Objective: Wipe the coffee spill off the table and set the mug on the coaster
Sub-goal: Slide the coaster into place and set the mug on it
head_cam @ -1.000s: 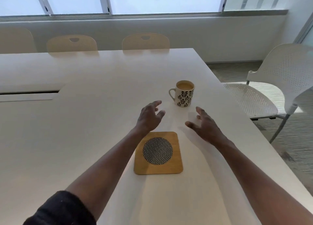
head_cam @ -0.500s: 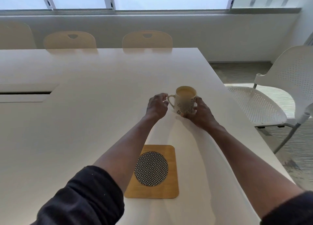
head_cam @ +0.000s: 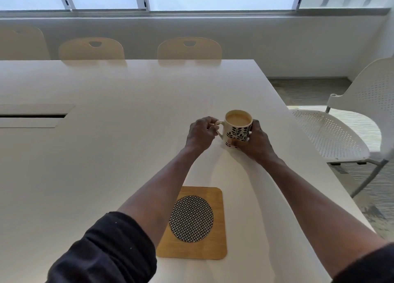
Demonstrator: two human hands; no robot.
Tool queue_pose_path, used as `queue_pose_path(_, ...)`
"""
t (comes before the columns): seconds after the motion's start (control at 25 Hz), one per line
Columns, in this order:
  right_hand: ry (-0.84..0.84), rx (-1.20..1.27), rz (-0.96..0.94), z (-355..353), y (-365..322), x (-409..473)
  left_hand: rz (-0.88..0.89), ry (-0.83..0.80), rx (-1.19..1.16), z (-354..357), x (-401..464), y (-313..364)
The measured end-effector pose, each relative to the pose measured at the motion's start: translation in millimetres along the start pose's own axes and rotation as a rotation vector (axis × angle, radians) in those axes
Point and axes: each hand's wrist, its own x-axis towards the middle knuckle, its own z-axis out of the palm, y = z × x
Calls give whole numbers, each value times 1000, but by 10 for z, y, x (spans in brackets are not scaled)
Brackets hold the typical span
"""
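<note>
A white mug (head_cam: 237,129) with a black leaf pattern, filled with milky coffee, stands on the white table (head_cam: 106,154) right of centre. My left hand (head_cam: 200,133) is closed around its handle on the left. My right hand (head_cam: 254,143) wraps the mug's right side and base. Nearer to me lies a square wooden coaster (head_cam: 198,246) with a round woven black-and-white inset; my left forearm hides its left edge. I see no spill and no cloth on the table.
A white perforated chair (head_cam: 341,133) stands off the table's right edge. Three beige chair backs (head_cam: 188,48) line the far side under the windows. A cable slot (head_cam: 32,116) is set in the tabletop at the left.
Both hands reached forward from above the coaster to the mug and closed on it, left on the handle, right on the body. The mug stays in place.
</note>
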Motion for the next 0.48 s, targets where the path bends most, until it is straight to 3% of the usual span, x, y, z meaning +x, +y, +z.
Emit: queue_pose_path(0.48,-10,-39,-28,-37,-127,-130,25,-28,29,-140,-85,31)
